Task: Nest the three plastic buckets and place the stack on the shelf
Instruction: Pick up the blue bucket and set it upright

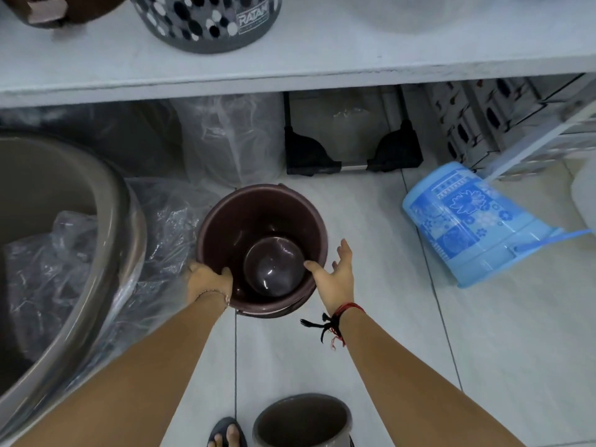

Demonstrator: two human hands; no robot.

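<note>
- Nesting under way: we see the maroon bucket (pixel 262 250) on the floor (pixel 371 317) below the shelf (pixel 290 72), left hand (pixel 211 280) gripping its near-left rim.
- Right hand (pixel 337 275) is spread, only its thumb on the near-right rim.
- Next we judge: bring in the grey bucket (pixel 301 421) lying near our foot (pixel 227 433).

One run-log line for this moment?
left hand: grips brown bucket rim | right hand: open beside rim | grey bucket: floor, separate | shelf: not yet

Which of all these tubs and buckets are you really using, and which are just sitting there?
Part of the job:
brown bucket, gripped at the rim by the left hand
right hand, open beside the rim
grey bucket near the foot
shelf

Just lying about:
blue patterned bucket, tipped over
spotted basket
big tan tub
</note>
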